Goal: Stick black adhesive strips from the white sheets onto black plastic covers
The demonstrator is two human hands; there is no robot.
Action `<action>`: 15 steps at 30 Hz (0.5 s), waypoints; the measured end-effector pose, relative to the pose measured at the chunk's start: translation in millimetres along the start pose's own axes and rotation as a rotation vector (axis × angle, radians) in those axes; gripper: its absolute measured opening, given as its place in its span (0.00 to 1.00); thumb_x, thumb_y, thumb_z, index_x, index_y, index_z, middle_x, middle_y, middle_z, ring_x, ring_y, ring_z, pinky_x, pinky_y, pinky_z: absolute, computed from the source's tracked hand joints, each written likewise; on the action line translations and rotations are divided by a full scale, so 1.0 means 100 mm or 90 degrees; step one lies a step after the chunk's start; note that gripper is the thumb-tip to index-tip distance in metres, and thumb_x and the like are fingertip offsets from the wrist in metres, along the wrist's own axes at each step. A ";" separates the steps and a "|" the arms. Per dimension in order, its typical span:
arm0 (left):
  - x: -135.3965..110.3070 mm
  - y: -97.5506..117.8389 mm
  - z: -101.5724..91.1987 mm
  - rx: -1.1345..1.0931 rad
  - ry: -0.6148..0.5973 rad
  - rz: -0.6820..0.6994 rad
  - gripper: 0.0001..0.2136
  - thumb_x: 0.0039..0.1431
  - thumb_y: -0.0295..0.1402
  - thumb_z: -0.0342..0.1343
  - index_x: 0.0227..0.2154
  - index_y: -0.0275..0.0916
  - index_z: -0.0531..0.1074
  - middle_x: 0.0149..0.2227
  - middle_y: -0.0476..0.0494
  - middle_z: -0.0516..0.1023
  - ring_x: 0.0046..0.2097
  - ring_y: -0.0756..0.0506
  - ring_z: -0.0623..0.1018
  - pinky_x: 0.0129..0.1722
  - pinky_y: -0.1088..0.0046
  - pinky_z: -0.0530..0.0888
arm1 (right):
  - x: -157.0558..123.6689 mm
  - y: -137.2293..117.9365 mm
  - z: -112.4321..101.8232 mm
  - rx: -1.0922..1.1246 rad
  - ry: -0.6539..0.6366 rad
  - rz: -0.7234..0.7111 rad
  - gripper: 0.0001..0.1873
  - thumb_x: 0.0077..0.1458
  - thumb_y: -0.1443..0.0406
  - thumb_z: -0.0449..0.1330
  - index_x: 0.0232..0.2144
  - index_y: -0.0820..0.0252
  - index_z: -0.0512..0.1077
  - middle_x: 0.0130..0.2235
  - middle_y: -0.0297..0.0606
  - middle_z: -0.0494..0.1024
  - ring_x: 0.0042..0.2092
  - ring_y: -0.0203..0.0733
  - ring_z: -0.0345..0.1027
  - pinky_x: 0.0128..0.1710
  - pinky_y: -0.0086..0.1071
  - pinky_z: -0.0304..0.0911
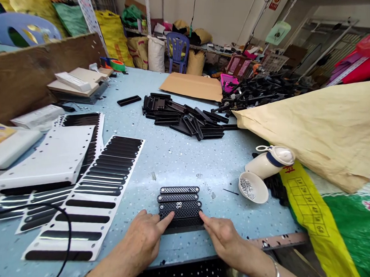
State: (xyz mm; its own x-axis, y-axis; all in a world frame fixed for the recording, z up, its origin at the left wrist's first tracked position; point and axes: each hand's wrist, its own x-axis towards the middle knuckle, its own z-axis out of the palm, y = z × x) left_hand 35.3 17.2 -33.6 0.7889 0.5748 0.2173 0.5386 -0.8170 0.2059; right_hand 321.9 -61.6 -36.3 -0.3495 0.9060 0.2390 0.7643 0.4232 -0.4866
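Several black textured plastic strips (179, 200) lie side by side in a row near the table's front edge. My left hand (143, 240) has its index finger stretched onto the left end of the nearest strip, other fingers curled. My right hand (221, 236) points its index finger at the right end of the same strip (183, 223). Neither hand grips anything.
White sheets of black oval stickers (90, 199) lie to the left, a black cable (64, 227) crosses them. A small white bowl of screws (253, 187) and a tipped white cup (270, 160) sit to the right. A pile of black parts (186, 116) lies farther back, brown paper (325, 123) at right.
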 end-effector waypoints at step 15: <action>0.03 -0.01 -0.04 0.048 0.004 0.022 0.29 0.48 0.13 0.45 0.54 0.31 0.69 0.25 0.46 0.76 0.25 0.44 0.74 0.29 0.63 0.72 | 0.33 -0.24 -0.28 -0.292 -0.253 -0.102 0.36 0.45 0.81 0.47 0.59 0.82 0.63 0.30 0.49 0.78 0.27 0.44 0.66 0.28 0.36 0.60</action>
State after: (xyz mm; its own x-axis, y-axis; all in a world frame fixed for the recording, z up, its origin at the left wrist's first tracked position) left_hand 36.3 19.7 -29.4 0.8054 0.5465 0.2295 0.5323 -0.8372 0.1258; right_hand 307.6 -42.4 6.5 -0.5864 0.8045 -0.0948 0.8097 0.5855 -0.0401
